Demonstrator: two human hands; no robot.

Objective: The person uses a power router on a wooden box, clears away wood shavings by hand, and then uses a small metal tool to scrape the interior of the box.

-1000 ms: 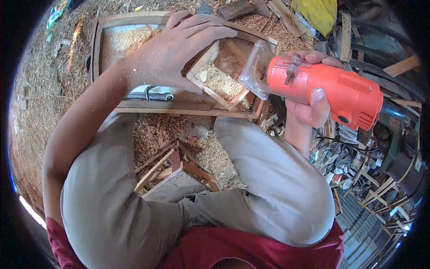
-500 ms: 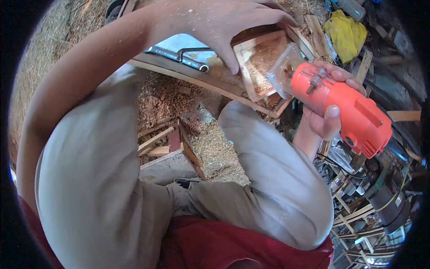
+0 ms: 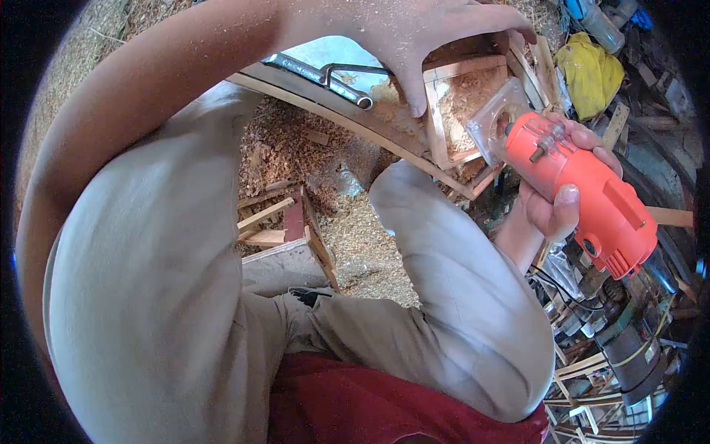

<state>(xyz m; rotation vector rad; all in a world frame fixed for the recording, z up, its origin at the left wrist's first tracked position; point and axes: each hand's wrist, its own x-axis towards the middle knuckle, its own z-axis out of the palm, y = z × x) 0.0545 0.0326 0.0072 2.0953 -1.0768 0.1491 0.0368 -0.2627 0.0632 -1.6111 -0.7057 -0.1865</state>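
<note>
My right hand (image 3: 547, 214) is wrapped round an orange trim router (image 3: 588, 189). The router lies tilted on its side in the air, and its clear plastic base (image 3: 494, 122) is turned toward a small wooden frame (image 3: 439, 126). Sawdust and shavings fill the inside of that frame. My left hand (image 3: 421, 37) spans the frame from above, with the thumb along its left side and the fingers over the far edge. Beneath the frame is a wood-edged board (image 3: 336, 118). On it, left of my thumb, lie a wrench (image 3: 322, 80) and a thin bent rod (image 3: 355, 68).
Wood shavings (image 3: 366, 255) cover the floor. A small wooden box (image 3: 288, 255) with sticks stands between my legs. A yellow cloth (image 3: 589, 74), a plastic bottle (image 3: 594, 26) and scrap lie to the right. Wooden strips (image 3: 584, 366) are stacked at lower right.
The view has shifted, so the board, frame and both hands appear slightly farther right. The router stays in my right hand, its base still beside the frame.
</note>
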